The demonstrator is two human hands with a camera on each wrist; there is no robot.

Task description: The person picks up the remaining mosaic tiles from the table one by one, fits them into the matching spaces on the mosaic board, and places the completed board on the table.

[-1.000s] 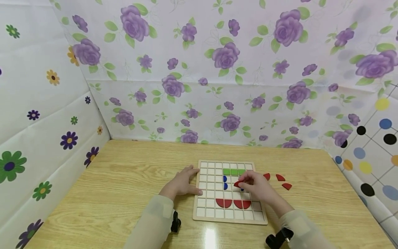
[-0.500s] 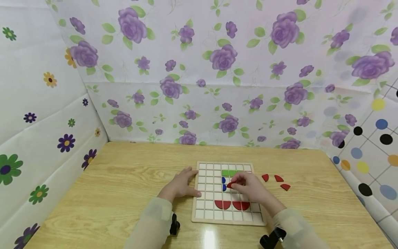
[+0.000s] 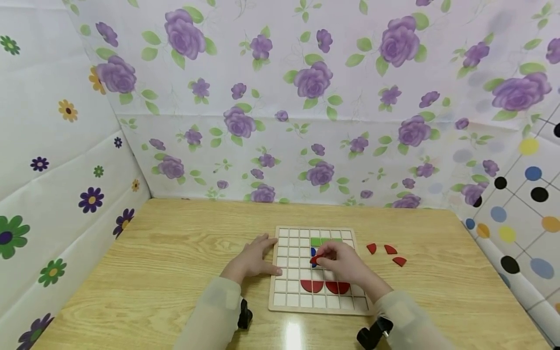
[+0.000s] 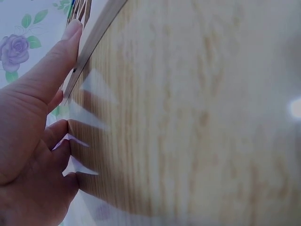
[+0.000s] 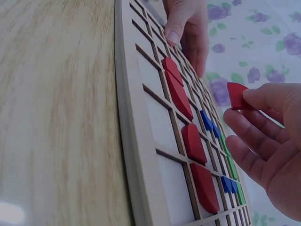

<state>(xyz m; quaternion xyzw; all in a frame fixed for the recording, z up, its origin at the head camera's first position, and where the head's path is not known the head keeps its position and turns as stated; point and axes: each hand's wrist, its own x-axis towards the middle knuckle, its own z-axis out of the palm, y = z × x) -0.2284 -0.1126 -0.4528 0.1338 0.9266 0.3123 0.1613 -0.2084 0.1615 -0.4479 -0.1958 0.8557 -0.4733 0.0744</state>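
Observation:
A wooden grid board (image 3: pixel 317 310) lies on the table. My left hand (image 3: pixel 251 261) rests at its left edge, fingers spread and fairly straight, thumb on the rim. My right hand (image 3: pixel 345 263) is over the board's middle, pinching a red quarter-circle piece (image 5: pixel 237 96) between thumb and fingers, raised above the grid. Below it sit blue half-round pieces (image 5: pixel 207 121), partly hidden by that hand in the head view. Green squares (image 3: pixel 316 241) fill cells near the far side. Red quarter pieces (image 3: pixel 312 287) form two half-circles in a row nearer the front.
Three loose red quarter-circle pieces (image 3: pixel 391 249) lie on the wooden table (image 3: pixel 197 228) to the right of the board. A flowered cloth wall (image 3: pixel 280 146) rises behind the table, with patterned cloth at both sides. Each wrist carries a black camera mount (image 3: pixel 245 315).
My right hand has carried the red quarter-circle piece leftward across the board, over toward the left blue pieces. My left hand keeps its place at the board's edge. The head view shifts slightly.

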